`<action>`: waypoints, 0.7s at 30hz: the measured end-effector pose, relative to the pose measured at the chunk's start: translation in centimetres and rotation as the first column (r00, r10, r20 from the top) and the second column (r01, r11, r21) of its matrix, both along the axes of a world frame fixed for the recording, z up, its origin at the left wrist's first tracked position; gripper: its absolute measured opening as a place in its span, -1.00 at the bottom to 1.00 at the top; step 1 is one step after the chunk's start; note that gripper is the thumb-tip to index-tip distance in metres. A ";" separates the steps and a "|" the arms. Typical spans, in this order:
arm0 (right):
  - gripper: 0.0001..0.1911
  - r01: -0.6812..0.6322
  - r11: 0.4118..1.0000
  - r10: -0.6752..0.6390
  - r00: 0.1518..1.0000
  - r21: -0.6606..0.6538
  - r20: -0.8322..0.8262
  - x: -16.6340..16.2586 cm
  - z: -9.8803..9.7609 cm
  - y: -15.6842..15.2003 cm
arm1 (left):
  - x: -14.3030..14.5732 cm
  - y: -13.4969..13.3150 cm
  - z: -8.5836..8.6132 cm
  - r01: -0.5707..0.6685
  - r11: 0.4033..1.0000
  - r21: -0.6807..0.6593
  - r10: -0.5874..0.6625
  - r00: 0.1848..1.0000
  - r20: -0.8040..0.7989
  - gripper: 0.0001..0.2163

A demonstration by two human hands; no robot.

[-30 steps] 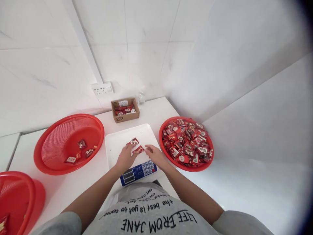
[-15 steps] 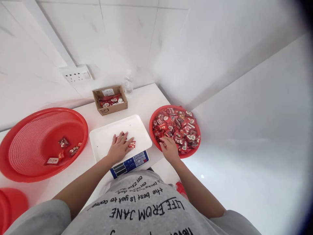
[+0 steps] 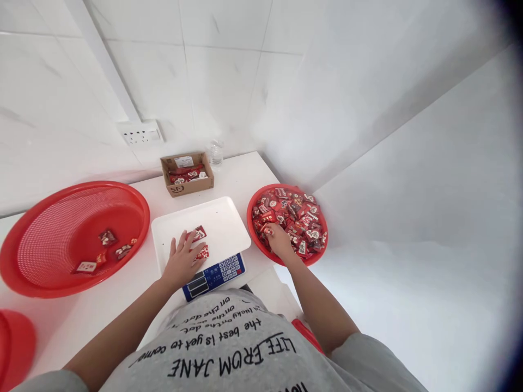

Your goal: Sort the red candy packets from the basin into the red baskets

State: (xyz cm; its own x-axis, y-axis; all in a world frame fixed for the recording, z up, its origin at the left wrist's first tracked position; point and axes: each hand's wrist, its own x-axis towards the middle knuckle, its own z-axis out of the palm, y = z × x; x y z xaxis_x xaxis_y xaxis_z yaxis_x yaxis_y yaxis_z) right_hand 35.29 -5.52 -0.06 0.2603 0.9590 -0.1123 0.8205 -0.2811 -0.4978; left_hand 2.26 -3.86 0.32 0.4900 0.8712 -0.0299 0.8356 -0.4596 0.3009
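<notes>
My left hand lies with fingers spread at the left part of the white weighing pan of a digital scale. Its fingertips touch two small red wrapped snack packets, an upper packet and a lower packet partly under the fingers. At the near left side of a red basket heaped with similar packets, my right hand has its fingers closed on a small red snack packet.
To the left stands a large red mesh basket with several packets at its bottom. A cardboard box of red packets sits behind the scale, beside a clear plastic bottle. Another red container is at lower left.
My left hand has slid left on the pan, uncovering more of the two packets. My right hand's fingers have closed on a packet in the right basket. The view has shifted slightly.
</notes>
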 end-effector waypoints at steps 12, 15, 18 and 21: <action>-0.36 -0.009 1.000 0.012 0.986 -0.022 0.165 0.3 -1.2 4.1 | -0.5 -2.2 0.2 -0.147 0.989 -0.014 0.148 0.983 0.108 -0.61; -0.46 -0.029 0.999 0.036 0.979 -0.036 0.200 0.1 -1.1 4.1 | -0.6 -2.4 0.3 -0.166 0.986 -0.016 0.166 0.977 0.131 -0.62; -0.60 -0.149 0.989 0.151 0.977 -0.025 0.151 0.5 -0.3 3.1 | -0.8 -2.6 0.2 -0.183 0.983 -0.022 0.184 0.972 0.148 -0.63; -0.65 -0.231 0.971 0.224 0.969 0.061 0.101 1.6 0.6 1.8 | -1.1 -2.8 0.0 -0.186 0.982 -0.037 0.190 0.970 0.153 -0.62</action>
State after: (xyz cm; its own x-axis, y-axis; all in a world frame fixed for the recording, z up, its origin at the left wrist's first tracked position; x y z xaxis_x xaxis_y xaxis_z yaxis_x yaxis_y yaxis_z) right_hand 36.92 -3.76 0.57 0.0404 0.9988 -0.0264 0.9021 -0.0478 -0.4289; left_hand 1.20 -6.66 0.33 0.3175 0.9482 0.0135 0.8485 -0.2905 0.4423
